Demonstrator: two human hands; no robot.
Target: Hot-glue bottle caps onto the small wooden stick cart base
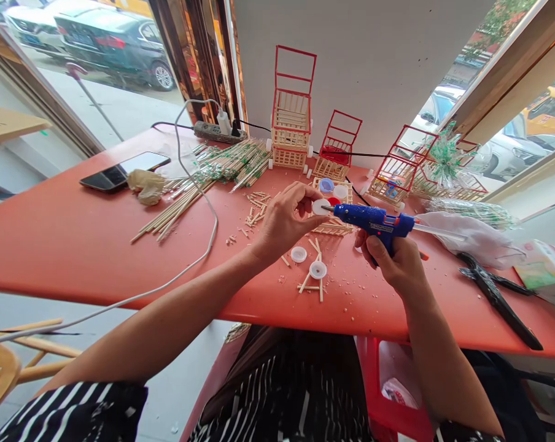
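Between the thumb and fingers of my left hand [287,215] is a white bottle cap [320,207]. My right hand [399,261] grips a blue glue gun [369,218] with a clear glue stick [438,232] out of its back end. The gun's nozzle points left and is at the cap, touching or just over it. Behind them sits a small stick basket [333,228] with blue, white and red caps in it. Two more white caps, one [298,254] beside the other [318,269], lie nearer me among short wooden sticks [321,291].
Red-trimmed stick carts [293,120] stand along the back of the red table [176,270]. To the left are bundled sticks [231,162], a phone [123,172], a power strip [217,132] and a white cable [215,224]. Black cutters [498,301] and a plastic bag [473,239] lie right.
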